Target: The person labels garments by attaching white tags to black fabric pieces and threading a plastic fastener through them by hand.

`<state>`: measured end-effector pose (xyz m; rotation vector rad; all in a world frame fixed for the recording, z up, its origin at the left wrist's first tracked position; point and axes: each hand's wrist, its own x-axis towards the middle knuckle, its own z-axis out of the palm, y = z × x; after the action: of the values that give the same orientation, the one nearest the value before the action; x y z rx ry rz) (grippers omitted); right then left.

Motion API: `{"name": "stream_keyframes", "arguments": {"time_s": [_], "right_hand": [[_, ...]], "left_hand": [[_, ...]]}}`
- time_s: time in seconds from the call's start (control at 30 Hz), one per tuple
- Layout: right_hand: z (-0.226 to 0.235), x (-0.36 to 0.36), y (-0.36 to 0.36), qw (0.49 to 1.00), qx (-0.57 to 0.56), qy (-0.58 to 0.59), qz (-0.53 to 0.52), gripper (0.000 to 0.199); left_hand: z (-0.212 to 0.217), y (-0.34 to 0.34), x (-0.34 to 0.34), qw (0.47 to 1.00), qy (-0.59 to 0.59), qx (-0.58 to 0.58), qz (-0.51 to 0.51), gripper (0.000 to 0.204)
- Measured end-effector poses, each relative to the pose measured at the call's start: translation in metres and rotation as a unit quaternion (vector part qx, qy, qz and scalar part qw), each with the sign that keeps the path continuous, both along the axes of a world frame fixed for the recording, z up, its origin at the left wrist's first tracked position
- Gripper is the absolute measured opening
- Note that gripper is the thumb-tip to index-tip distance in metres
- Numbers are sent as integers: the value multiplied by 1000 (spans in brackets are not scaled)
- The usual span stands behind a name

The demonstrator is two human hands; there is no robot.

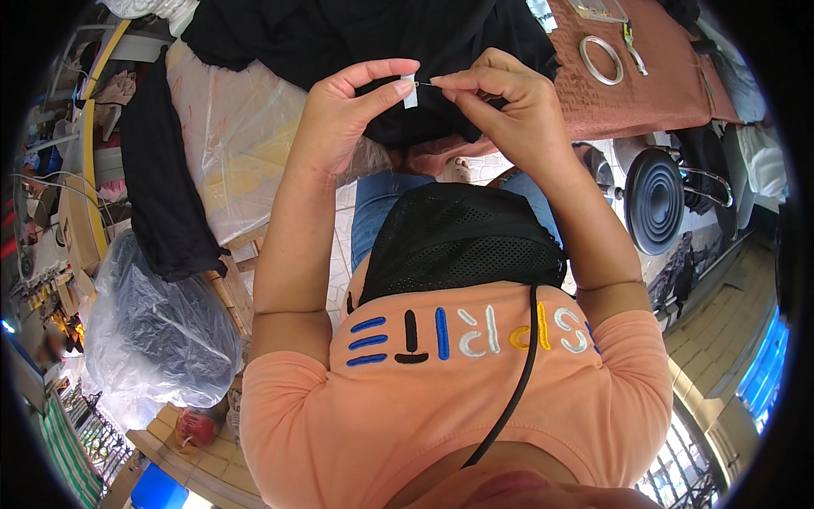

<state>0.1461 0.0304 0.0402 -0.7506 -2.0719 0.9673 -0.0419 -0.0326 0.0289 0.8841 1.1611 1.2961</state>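
While both forearms rise from the lower edge, the left hand (343, 106) pinches a small white tag (410, 92) between thumb and forefinger, its long axis upright, against the black garment (356, 34) spread on the far side. Just right of the tag, a thin needle (431, 84) lies almost level, its tip toward the tag, gripped by the closed fingertips of the right hand (500, 102). Both hands are equally near the tag. Farther right, a metal ring (601, 59) rests on the reddish counter (661, 93).
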Motion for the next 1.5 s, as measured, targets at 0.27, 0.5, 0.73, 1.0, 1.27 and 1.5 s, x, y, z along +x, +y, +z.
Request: {"name": "stream_keyframes", "arguments": {"time_s": [0.27,0.5,0.73,1.0,1.27,1.5], "right_hand": [[0,0,0,1000,0,-11,-4,21],[1,-2,1,1000,2,-13,-3,19],[-6,-2,4,998,-63,4,15,14],[-15,-13,5,988,-147,38,-5,12],[0,-25,3,995,83,-50,-8,13],[29,-24,10,998,62,19,-5,4]], "left_hand": [[-1,0,-1,1000,4,-5,-5,24],[-2,-1,-1,1000,4,-5,-8,24],[-3,-1,-2,1000,12,-6,-7,24],[-8,2,5,997,66,25,27,23],[-7,8,13,973,201,64,91,21],[-8,9,6,977,195,28,76,22]]}}
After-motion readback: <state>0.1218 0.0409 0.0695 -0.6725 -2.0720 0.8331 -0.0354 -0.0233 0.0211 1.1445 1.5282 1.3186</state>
